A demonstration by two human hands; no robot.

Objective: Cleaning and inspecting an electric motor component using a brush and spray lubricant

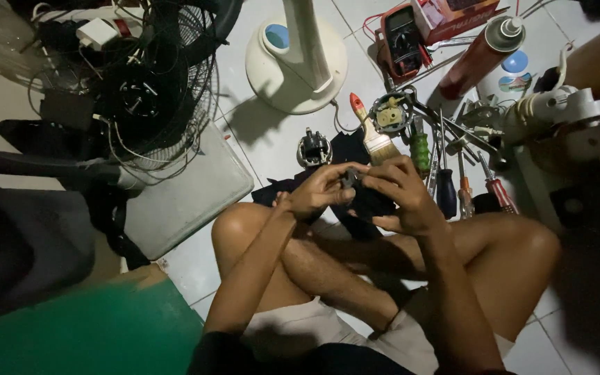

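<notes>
Both hands meet over the crossed legs: left hand (317, 191) and right hand (397, 191) each have their grip clamped on a small dark part (349, 178). I'd keep it low over the black cloth (355, 201), so dropped bits don't roll across the floor tiles (272, 139).

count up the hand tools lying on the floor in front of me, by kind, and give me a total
Paintbrush, orange handle: 1
Screwdrivers, by handle colour: green, dark blue, orange, red: 4
Multimeter: 1
Total: 6

More metal tools lie in the pile beyond the screwdrivers, too tangled to count. Both the left hand and right hand hold a small dark part.
</notes>
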